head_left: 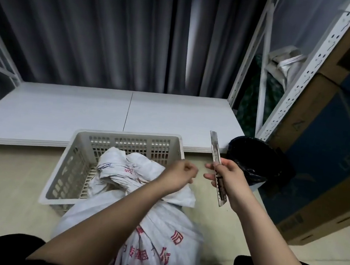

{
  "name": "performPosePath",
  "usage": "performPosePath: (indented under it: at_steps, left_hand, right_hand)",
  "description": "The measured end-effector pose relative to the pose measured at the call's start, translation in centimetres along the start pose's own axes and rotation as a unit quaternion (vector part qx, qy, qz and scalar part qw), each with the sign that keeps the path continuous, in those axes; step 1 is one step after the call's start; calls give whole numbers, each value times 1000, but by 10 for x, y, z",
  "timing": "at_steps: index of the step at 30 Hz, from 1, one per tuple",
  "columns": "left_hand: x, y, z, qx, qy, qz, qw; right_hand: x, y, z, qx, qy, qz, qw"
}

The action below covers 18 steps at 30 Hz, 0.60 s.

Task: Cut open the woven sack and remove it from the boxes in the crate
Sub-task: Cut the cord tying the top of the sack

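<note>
A white woven sack (157, 236) with red printing lies in and over the near edge of a pale perforated plastic crate (73, 164). Its twisted, tied top (121, 167) rests inside the crate. The boxes are hidden inside the sack. My right hand (229, 183) grips a utility knife (217, 166) above the crate's right side, with the blade extended and pointing up and away. My left hand (181, 175) hovers over the sack's top with its fingers curled, and nothing shows in it.
A low white platform (128, 113) runs behind the crate, backed by dark curtains. A black-lined bin (256, 162) stands right of the knife. A white metal rack (309, 71) and large cardboard boxes (324, 168) fill the right side. My dark-clad knees flank the sack.
</note>
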<state>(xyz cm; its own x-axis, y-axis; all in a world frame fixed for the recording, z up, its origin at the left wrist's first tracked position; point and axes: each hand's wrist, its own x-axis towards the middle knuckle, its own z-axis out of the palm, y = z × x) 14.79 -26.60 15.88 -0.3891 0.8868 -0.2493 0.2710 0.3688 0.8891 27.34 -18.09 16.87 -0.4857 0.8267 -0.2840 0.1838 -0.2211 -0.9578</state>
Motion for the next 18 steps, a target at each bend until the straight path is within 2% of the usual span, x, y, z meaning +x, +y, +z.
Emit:
performPosePath:
  at_steps: [2,5,8,12,18]
  left_hand:
    - [13,11,28,-75,-47,-58,994]
    - [32,10,73,-42,-79,-87,992]
    - [48,-2,115,-14,-126,-129,984]
    - [69,-26,156,6,-177,-180,968]
    - [104,-88,210,18,-175,-233,956]
  right_hand:
    - [10,10,-11,48,21,28,998]
    - [24,29,-27,101,68,69,990]
    - [43,59,-44,70,121,106,984]
    - [65,110,-61,23,150,161,975]
    - [103,191,-77,-71,163,214,961]
